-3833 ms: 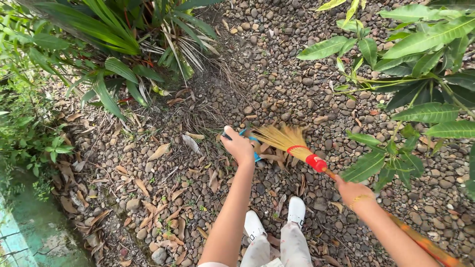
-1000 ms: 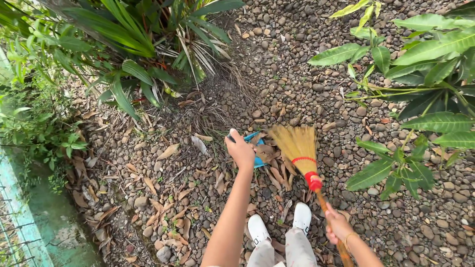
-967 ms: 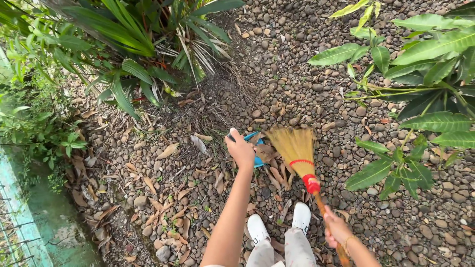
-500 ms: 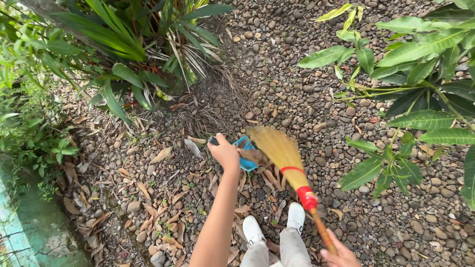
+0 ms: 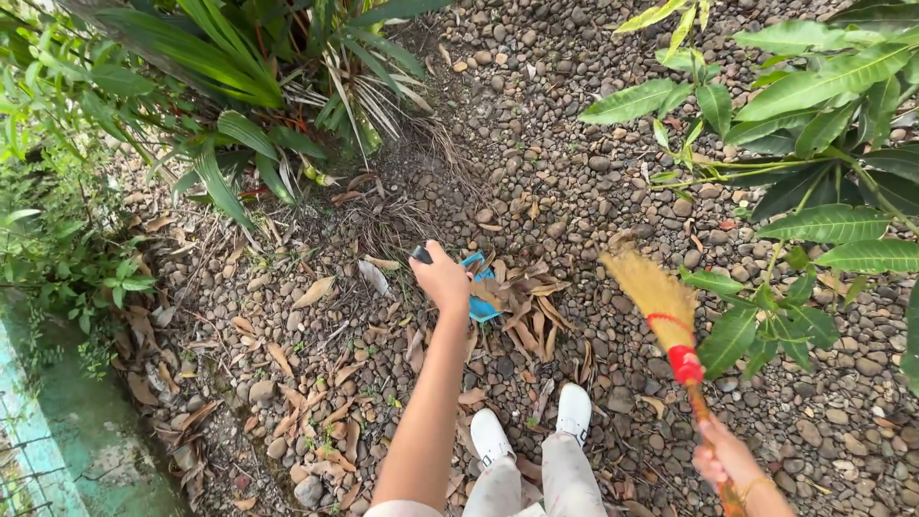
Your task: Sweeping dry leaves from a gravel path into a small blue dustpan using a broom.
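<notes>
Swung out to the right since half a second ago, the straw broom [image 5: 654, 290] now sits clear of the blue dustpan [image 5: 477, 287], where before its bristles lay right against the pan. I see my right hand [image 5: 723, 463] wrapped tight around the broom's orange handle, low at the frame's bottom edge, with the red collar and bristle fan above and slightly left of that hand, tips resting on the stones. My left hand [image 5: 442, 280] has hardly shifted: it is closed around the dustpan's dark handle, whose end pokes out just left of my knuckles, and the blue pan lies just to the right of the hand, touching the ground.

Underfoot is a bed of rounded grey-brown pebbles [image 5: 574, 144] littered with dry brown leaves [image 5: 529, 304], the thickest cluster lying at the pan's mouth, between my two hands. My white shoes [image 5: 532, 427] stand below the left hand. A clump of strap-leaved plants [image 5: 239, 86] grows up and to the left of the left hand, and a broad-leaved shrub [image 5: 823, 163] hangs above the right hand, one of its leaves just beside the bristles. A green-painted concrete edge [image 5: 57, 450] runs far left of my left arm.
</notes>
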